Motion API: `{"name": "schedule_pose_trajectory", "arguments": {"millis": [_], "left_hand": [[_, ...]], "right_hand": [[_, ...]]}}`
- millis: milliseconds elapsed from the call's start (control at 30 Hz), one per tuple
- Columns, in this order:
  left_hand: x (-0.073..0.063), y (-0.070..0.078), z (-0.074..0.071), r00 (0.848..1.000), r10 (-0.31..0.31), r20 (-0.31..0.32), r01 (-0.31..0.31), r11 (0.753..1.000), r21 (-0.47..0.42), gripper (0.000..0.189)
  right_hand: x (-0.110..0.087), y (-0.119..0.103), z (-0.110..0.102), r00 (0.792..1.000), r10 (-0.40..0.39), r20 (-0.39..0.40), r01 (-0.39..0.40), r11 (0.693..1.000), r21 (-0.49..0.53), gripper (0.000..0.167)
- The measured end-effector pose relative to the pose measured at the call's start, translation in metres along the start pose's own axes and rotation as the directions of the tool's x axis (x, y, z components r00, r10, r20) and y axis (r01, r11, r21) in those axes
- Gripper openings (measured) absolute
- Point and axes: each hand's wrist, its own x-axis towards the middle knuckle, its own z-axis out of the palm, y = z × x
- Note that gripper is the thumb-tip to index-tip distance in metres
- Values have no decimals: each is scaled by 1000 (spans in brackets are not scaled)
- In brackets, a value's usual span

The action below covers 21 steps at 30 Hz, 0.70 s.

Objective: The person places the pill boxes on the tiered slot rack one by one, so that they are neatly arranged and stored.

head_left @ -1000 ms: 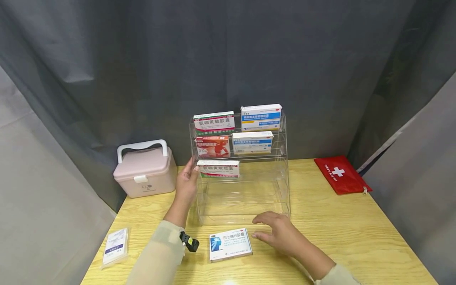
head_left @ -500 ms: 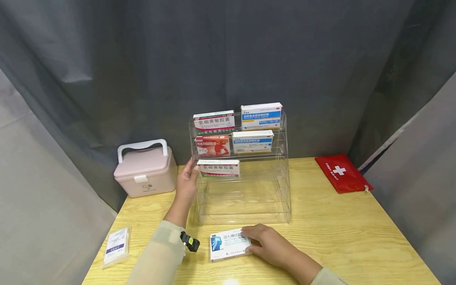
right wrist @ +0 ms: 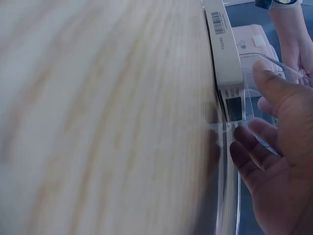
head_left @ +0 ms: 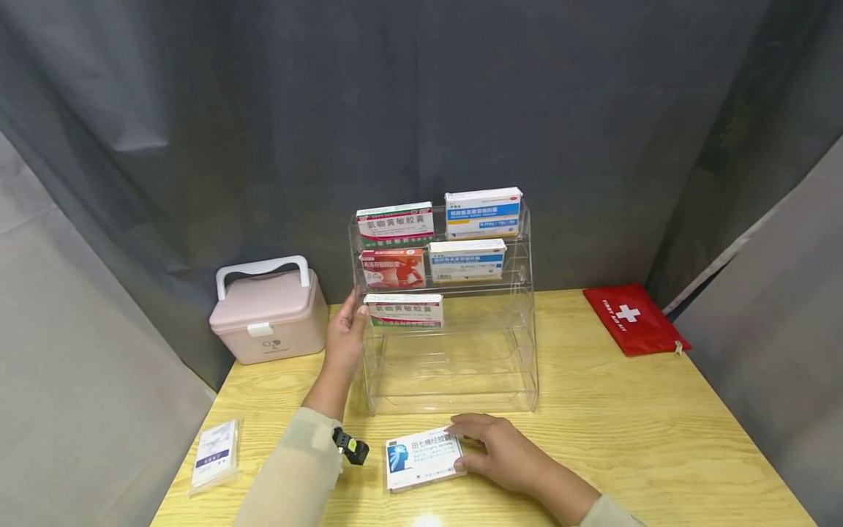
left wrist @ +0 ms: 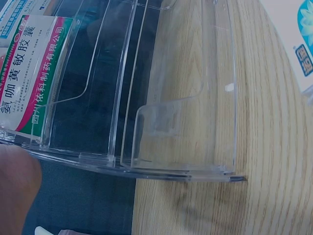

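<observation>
A clear plastic tiered rack (head_left: 454, 402) stands on the wooden table. My left hand (head_left: 345, 340) grips its left side, thumb in front, beside a white, red and green medicine box (head_left: 405, 313) on the third tier. In front of the rack lies a white medicine box (head_left: 424, 468) with a blue head picture. My right hand (head_left: 494, 454) pinches that box by its right end, thumb at the near side and fingers at the far side. The right wrist view shows the barcode side of this box (right wrist: 222, 49) close beside the right thumb and fingers.
Several more medicine boxes (head_left: 483, 216) fill the upper two tiers. A pink case with a white handle (head_left: 266, 318) stands left of the rack, and a red first aid pouch (head_left: 626, 318) lies at the right. At the front left is a plastic-wrapped white packet (head_left: 214, 454).
My right hand has moved left from beside the medicine box onto its right end. The box has turned slightly and shifted a little toward me. The left hand stays on the rack.
</observation>
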Motion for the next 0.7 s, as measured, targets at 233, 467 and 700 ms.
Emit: {"name": "schedule_pose_trajectory", "arguments": {"millis": [233,467,700], "left_hand": [[1,1,0,1000,-15,-6,15,1000,13,56],[1,0,-2,1000,-11,-3,11,1000,6,57],[0,1,-1,1000,-6,2,6,1000,9,57]], "right_hand": [[1,1,-2,998,-14,57,14,1000,2,68],[2,1,-1,994,38,102,-40,999,15,91],[-2,3,-4,997,53,52,-56,997,58,77]]}}
